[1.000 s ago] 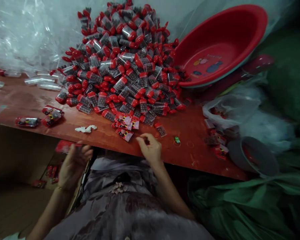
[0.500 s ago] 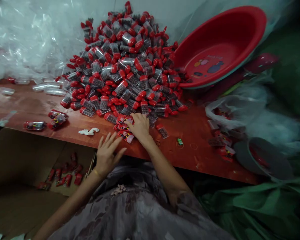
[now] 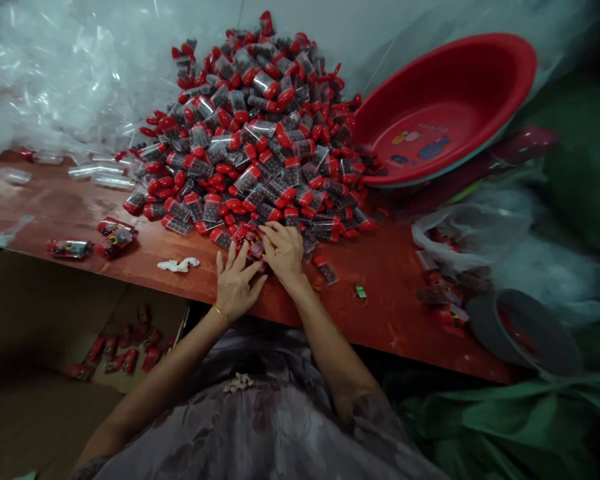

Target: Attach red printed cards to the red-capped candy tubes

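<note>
A small stack of red printed packets (image 3: pixel 251 241) lies on the table at the front foot of a big heap of clear tubes with red caps (image 3: pixel 250 180), dark pellets inside them. My right hand (image 3: pixel 285 253) is at the packets' right side, its fingers bent and closed on their edge. From the near left, my left hand (image 3: pixel 237 283) reaches to the same packets with fingers spread, fingertips at their lower edge. Fingers cover part of the packets, so how many there are cannot be seen. A capped tube (image 3: pixel 325 269) lies just right of my right wrist.
Filled red packs (image 3: pixel 114 241) and a white scrap (image 3: pixel 179 265) lie to the left. Below the edge stands a cardboard box (image 3: pixel 55 313) holding several red packs. A red basin (image 3: pixel 445 100) leans at the back right, near a plastic bag (image 3: pixel 470 227) and a grey bowl (image 3: pixel 540 333).
My left hand has moved up and right onto the packets. The right hand's fingers have bent more at their edge, and the packets now sit closer together. The view has tilted slightly.
</note>
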Demonstrator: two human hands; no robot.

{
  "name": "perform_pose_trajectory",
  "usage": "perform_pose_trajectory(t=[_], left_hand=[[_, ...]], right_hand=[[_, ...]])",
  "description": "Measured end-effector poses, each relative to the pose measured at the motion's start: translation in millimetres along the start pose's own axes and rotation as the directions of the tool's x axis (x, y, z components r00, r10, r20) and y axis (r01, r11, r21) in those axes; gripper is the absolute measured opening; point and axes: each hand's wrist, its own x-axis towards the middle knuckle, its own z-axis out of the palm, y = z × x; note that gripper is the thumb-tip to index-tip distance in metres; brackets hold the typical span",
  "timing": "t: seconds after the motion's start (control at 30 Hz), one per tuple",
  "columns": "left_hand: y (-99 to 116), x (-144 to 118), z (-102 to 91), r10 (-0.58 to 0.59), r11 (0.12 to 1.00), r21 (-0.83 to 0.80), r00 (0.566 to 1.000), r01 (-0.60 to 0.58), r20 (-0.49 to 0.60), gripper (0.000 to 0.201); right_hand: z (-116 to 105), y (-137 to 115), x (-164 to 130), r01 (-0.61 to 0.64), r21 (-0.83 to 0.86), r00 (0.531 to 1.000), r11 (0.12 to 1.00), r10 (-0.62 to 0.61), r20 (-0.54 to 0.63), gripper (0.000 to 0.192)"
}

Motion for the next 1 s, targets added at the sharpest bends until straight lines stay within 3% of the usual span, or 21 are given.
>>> perform_pose_trajectory(t=[0.1, 0.17, 0.23, 0.3, 0.4, 0.5, 0.57, 0.63, 0.83, 0.93, 1.0], left_hand=[[1.9, 0.2, -8.0, -0.064, 0.996, -0.075, 0.991, 0.056, -0.118, 0.042], [6.1, 4.1, -15.3, -0.148, 0.971, -0.214, 0.975, 0.11, -0.168, 0.048], [13.2, 10.5, -22.0, -0.261, 0.892, -0.414, 0.955, 0.182, -0.143, 0.048], [22.3, 17.3, -26.8, -0.374, 0.736, -0.617, 0.927, 0.279, -0.026, 0.038], [36.7, 23.5, -29.4, -0.484, 0.405, -0.82, 0.855, 0.405, 0.184, 0.027], [48.7, 23.0, -28.3, -0.543, 0.025, -0.879, 0.745, 0.476, 0.388, 0.03], [54.3, 21.3, -26.3, -0.557, -0.143, -0.85, 0.669, 0.507, 0.493, 0.035], [58.3, 20.5, -23.5, -0.575, -0.187, -0.838, 0.635, 0.512, 0.516, 0.037], [63.0, 25.2, -18.3, -0.56, -0.148, -0.824, 0.641, 0.547, 0.526, 0.04], [59.6, 29.4, -20.4, -0.58, -0.11, -0.817, 0.631, 0.566, 0.515, 0.039], [57.0, 32.0, -22.1, -0.584, -0.107, -0.814, 0.627, 0.57, 0.516, 0.039]], right_hand=[[-8.0, -3.3, -5.8, -0.107, 0.262, 0.986, 0.959, 0.136, -0.097, 0.023], [-13.4, -7.7, -13.3, -0.207, 0.448, 0.961, 0.87, 0.267, -0.074, 0.025], [-17.9, -13.5, -23.2, -0.27, 0.539, 0.944, 0.798, 0.329, -0.014, 0.025], [-20.9, -19.1, -34.3, -0.266, 0.519, 0.953, 0.812, 0.302, 0.016, 0.025], [-23.1, -23.7, -49.5, -0.219, 0.407, 0.969, 0.887, 0.246, -0.015, 0.028], [-25.0, -22.8, -60.3, -0.215, 0.361, 0.958, 0.907, 0.268, -0.101, 0.029], [-26.1, -21.0, -65.7, -0.23, 0.368, 0.944, 0.901, 0.298, -0.139, 0.027], [-26.5, -20.1, -70.8, -0.242, 0.371, 0.939, 0.896, 0.313, -0.143, 0.027], [-35.6, -12.3, -82.2, -0.257, 0.3, 0.946, 0.919, 0.303, -0.118, 0.031], [-52.8, 12.2, -84.1, -0.239, 0.087, 0.964, 0.967, 0.248, -0.101, 0.033], [-64.1, 34.9, -85.6, -0.313, -0.165, 0.948, 0.935, 0.299, -0.106, 0.037]])
